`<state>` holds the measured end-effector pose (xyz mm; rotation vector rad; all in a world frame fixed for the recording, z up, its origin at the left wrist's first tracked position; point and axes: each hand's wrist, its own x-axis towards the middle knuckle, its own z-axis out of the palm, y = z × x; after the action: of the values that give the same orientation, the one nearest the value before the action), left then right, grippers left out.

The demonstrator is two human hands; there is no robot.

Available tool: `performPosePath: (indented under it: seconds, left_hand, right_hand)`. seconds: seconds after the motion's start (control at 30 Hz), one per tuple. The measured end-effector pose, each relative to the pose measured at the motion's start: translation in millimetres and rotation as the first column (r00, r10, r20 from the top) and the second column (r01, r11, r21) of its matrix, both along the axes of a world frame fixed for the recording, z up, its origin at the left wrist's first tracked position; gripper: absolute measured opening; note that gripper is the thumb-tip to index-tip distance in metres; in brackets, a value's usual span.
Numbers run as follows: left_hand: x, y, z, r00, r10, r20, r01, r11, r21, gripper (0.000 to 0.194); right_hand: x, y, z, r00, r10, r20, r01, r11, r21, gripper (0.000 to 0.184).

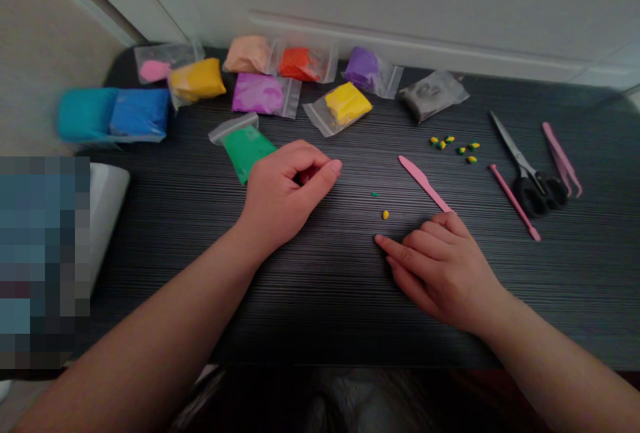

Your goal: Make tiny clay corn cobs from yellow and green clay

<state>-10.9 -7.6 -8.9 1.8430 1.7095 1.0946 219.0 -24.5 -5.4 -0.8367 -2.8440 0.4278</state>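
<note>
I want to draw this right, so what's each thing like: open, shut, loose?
Left bare hand, grip curled
Right bare hand, index finger extended
Flat pink knife, partly covered by right hand
Small yellow lump, loose
Tiny green piece, loose
Six yellow-and-green pieces, loose, grouped
Black-handled metal scissors, shut
Pink tweezers, tips apart
Thin pink stick, lying down
Clear plastic bags of coloured material, seals unclear

The left hand (290,193) curls loosely while the right hand (445,270) sits palm down, 1 finger (400,250) extended.
</note>
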Motion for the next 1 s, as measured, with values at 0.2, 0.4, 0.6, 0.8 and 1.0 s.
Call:
performPosePath:
  seconds: [0.2, 0.4, 0.6, 0.8, 1.0]
  left_hand:
    - [-1.0, 1.7, -0.8, 0.999, 0.022, 0.024, -0.022, 1.000, -0.020, 0.019]
    - [-0.7, 1.9, -0.8, 1.000, 0.020, 0.022, -0.019, 0.999, -0.036, 0.020]
    - [-1.7, 3.2, -2.7, 1.000, 0.014, 0.019, -0.014, 1.000, -0.026, 0.020]
    - [-1.7, 4.0, -3.4, 0.999, 0.014, 0.033, -0.014, 1.000, -0.012, 0.021]
    - [-4.0, 4.9, -4.6, 1.000, -0.006, 0.022, 0.006, 1.000, -0.017, 0.018]
  right_hand:
    - [1.0, 0.4, -2.1, 0.998, 0.065, -0.011, -0.065, 0.997, -0.029, 0.037]
    - [3.9, 3.0, -0.1, 0.996, 0.019, -0.083, -0.023, 0.999, -0.046, 0.038]
    - [3.9, 3.4, -0.3, 0.993, -0.036, -0.112, 0.030, 0.998, -0.055, 0.037]
    - [3.1, 1.5, -0.1, 0.996, -0.025, -0.087, 0.025, 1.000, -0.001, 0.034]
    - [2.2, 0.4, -0.4, 0.999, -0.011, -0.034, 0.011, 1.000, 0.016, 0.034]
